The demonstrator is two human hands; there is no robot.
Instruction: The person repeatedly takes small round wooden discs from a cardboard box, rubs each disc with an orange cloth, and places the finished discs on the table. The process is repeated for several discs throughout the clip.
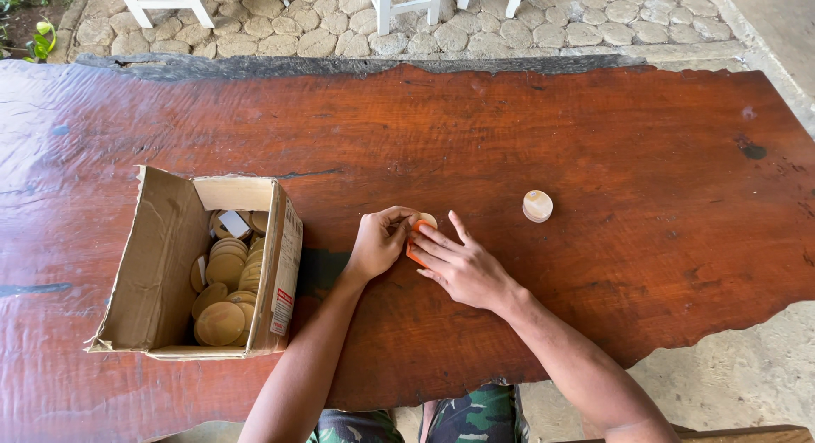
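Note:
My left hand [379, 241] and my right hand [461, 265] meet near the middle of the red-brown wooden table [526, 129]. Between them they hold a small round pale wooden disc [427, 219] against an orange block [415, 249]; the right hand's fingers press flat over the orange block, the left hand's fingertips pinch the disc. Most of both things is hidden by the fingers. A second pale wooden disc [536, 206] lies alone on the table to the right of my hands.
An open cardboard box [161, 265] stands at the left, holding several round wooden discs [222, 311]. White chair legs [386, 5] stand on the cobbled ground beyond the table's far edge. Green plants [38, 39] grow at the far left.

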